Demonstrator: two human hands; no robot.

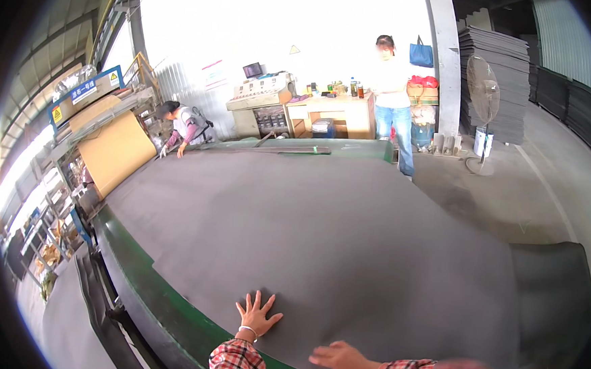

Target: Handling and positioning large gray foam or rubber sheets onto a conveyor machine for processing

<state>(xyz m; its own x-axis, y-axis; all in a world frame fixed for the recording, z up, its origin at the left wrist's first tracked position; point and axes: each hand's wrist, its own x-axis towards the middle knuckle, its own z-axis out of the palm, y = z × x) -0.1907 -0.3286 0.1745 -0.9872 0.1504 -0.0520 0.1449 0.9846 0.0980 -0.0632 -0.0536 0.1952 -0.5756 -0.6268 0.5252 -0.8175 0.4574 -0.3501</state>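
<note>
A wide dark grey sheet (292, 232) covers most of the green-edged work table (141, 270) before me. My left hand (258, 315) lies on the sheet near its front edge, fingers spread wide, with a light bracelet at the wrist. To its right, my right hand (342, 362) is at the same near edge, its fingers stretched out toward the left and slightly blurred. Neither hand holds anything. Whether the right palm presses on the sheet or hovers just over it, I cannot tell. On the right, the sheet meets a darker sheet (553, 281) that droops at the table's end.
A co-worker (189, 124) leans over the table's far left, beside a machine with a tan roll (118, 150). Another person (393, 89) stands beyond the far edge. Behind are a control console (264, 91), a wooden desk (331, 105), a standing fan (484, 94) and stacked grey sheets (494, 82).
</note>
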